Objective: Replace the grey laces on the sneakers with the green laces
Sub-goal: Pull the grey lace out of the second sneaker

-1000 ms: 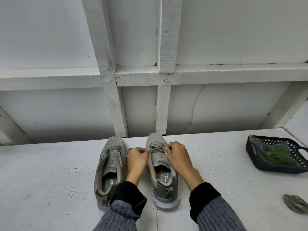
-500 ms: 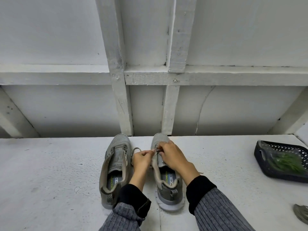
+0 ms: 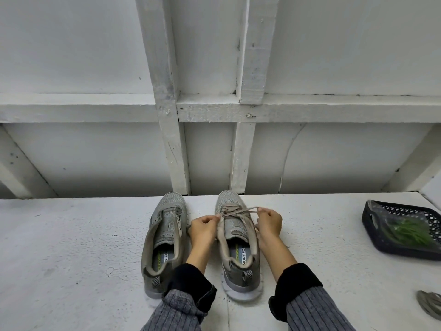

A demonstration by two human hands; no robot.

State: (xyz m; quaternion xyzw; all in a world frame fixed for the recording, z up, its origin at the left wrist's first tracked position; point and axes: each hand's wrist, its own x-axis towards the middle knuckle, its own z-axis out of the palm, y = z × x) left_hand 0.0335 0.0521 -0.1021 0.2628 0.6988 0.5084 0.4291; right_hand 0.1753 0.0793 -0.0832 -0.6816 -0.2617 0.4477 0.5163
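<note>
Sleeves, grey-ribbed over black cuffs, reach up the white worktop (image 3: pixel 71 235) to two grey sneakers. On the right sneaker (image 3: pixel 235 244) (heel nearest) the left hand (image 3: pixel 202 229) and right hand (image 3: pixel 268 224) each pinch the grey lace (image 3: pixel 238 211), apparently drawn across the lowest eyelets. The left sneaker (image 3: pixel 164 237) shows none. Far right, a dark basket (image 3: pixel 372 232) holds bagged green laces (image 3: pixel 408 231).

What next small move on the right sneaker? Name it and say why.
Probably pull the grey lace out of its last front eyelets: both hands, left and right, pinch it, and it crosses only the front of the right sneaker. The left sneaker looks unlaced.
</note>
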